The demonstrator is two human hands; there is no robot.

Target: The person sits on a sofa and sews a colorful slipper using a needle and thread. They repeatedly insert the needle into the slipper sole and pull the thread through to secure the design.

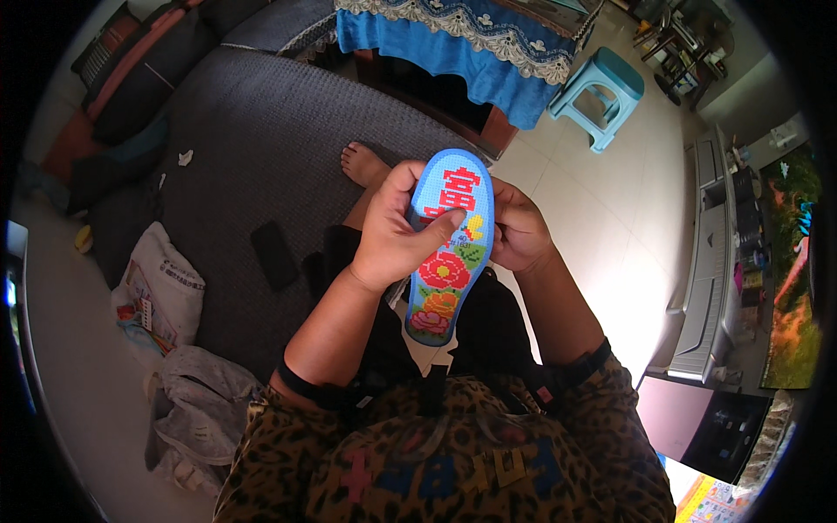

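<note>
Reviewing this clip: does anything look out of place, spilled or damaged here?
Nothing looks spilled, and the insole in the left hand shows no visible damage. Slightly untidy: a crumpled white scrap lies loose on the dark grey seat cover, and grey cloth is bunched at lower left.

— And where are we?
— A home, by the look of it, a living room! Wide grey couch [253, 139] here, cushions [174, 57] heaped at its far left corner.
— And there's a bare foot [364, 166], out on the couch, toward its right side!
— Household stuff too: a bag [174, 283] by the left edge, a rumpled grey garment [205, 401] just beside it.
— Just beyond the far edge, lovely, a blue cloth [418, 44] with a lace border, draped like a table cover!
— Then tiled floor [593, 218], and a plastic stool [617, 77] standing on it past the couch's far right corner.
</note>
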